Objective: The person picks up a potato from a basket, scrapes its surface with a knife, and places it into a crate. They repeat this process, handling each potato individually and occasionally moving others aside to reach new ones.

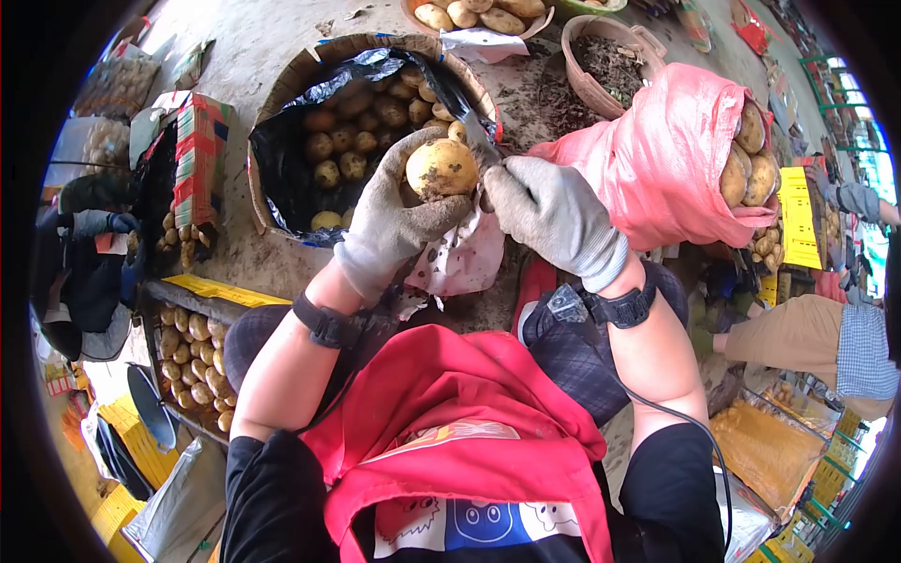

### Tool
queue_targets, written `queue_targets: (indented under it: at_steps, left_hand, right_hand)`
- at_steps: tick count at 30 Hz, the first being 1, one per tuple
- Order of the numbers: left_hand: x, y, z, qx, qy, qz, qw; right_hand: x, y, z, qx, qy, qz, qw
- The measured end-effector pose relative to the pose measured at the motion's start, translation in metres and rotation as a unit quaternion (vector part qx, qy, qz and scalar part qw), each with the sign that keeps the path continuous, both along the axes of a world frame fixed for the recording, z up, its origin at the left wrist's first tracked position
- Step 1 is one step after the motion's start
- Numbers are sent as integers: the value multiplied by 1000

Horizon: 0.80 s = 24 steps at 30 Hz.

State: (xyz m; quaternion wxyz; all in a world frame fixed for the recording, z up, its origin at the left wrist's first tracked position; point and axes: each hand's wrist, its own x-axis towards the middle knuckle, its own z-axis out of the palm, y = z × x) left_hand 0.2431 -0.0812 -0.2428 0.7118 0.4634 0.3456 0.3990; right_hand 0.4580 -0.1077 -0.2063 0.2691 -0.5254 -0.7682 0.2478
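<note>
A round potato (441,170) with dark dirt on its skin rests in my left hand (399,220), which wears a soiled grey-white glove and closes around it from below and the side. My right hand (554,218), gloved the same way, is close to the potato's right side with fingers curled together. A narrow, dark, flat piece (482,153) shows at its fingertips; I cannot make out what it is. Just beyond both hands stands a round basket (272,178) lined with black plastic, with many potatoes (361,141) inside.
A pink sack (648,164) full of potatoes lies to the right. Behind it are a tub of dark soil (572,70) and a basin of potatoes (413,11). A crate of potatoes (192,361) sits at left. Another person (798,338) is at far right.
</note>
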Motion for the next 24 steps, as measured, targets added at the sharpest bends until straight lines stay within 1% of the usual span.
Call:
queue_targets:
  at_steps: [1,3,5,6,9,11,13,15,16,17,18,19,21,22,23,24]
  left_hand:
    - [-1,0,-2,13,7,2,1000]
    - [-1,-2,-5,27,14,4,1000]
    - [1,-4,-6,70,16,23,997]
    - [1,-4,-5,71,15,23,997]
    - [0,-3,-4,81,-14,24,996]
    - [-4,-1,-9,143,91,22,985]
    - [-3,-2,-14,148,111,28,982]
    - [-4,-2,-15,153,131,35,979]
    - [-5,-1,-16,182,156,23,971]
    - [-6,0,-16,210,180,10,961]
    - [-7,-1,-16,226,206,19,952]
    - [-6,-1,-14,226,207,17,952]
    - [-3,-1,-8,166,130,51,976]
    - [-2,2,-9,155,114,60,979]
    - [-4,4,-13,154,114,60,980]
    - [-7,7,-19,225,178,47,957]
  right_hand:
    - [-3,-1,1,-34,-22,-21,999]
    - [-5,-1,-6,-32,-29,-29,999]
    - [-4,-1,-5,-15,-13,-8,1000]
    - [-5,-2,-1,-36,5,-20,999]
    - [-5,-2,-5,-15,-7,-27,1000]
    - [-11,-3,-2,-27,-17,-23,999]
    - [-21,-7,-3,-46,-31,-17,998]
    - [-35,-13,-4,38,-123,-19,991]
    - [-38,-17,-10,52,-168,4,984]
    - [-39,-19,-11,34,-169,12,985]
    - [-38,-20,-8,32,-166,13,986]
    - [-37,-19,-5,30,-164,14,986]
    - [-30,-16,-4,59,-74,-11,995]
    - [-26,-12,-1,33,-12,-33,999]
    - [-22,-9,7,9,2,-54,998]
    - [-16,-3,0,6,-3,-57,998]
